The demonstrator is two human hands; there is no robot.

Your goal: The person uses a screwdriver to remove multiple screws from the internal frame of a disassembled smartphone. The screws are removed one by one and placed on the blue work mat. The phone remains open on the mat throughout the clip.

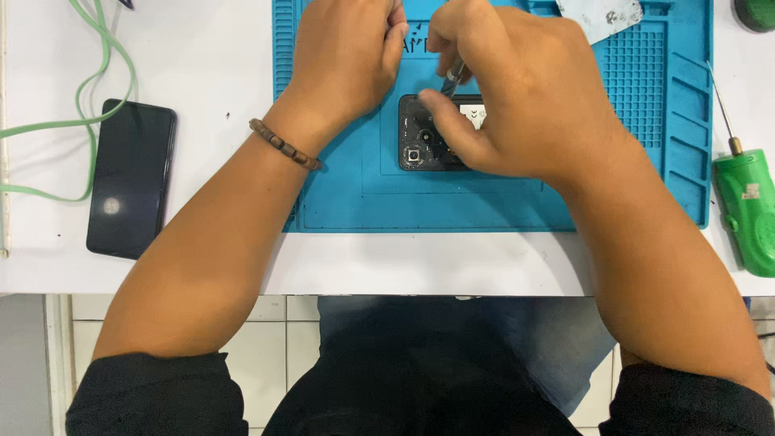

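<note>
The opened phone (pixel 424 137) lies on the blue mat (pixel 500 202), right under the fingers. The right hand (pixel 517 105) pinches thin tweezers (pixel 452 77) tight over it. The left hand (pixel 343 60) is curled just beside; I cannot tell what it holds. A slip could scratch the tiny parts inside.

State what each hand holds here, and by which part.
The right hand pinches a thin metal tool near its lower end, over the opened phone. The left hand rests by the phone's top; its grip is hidden.
</note>
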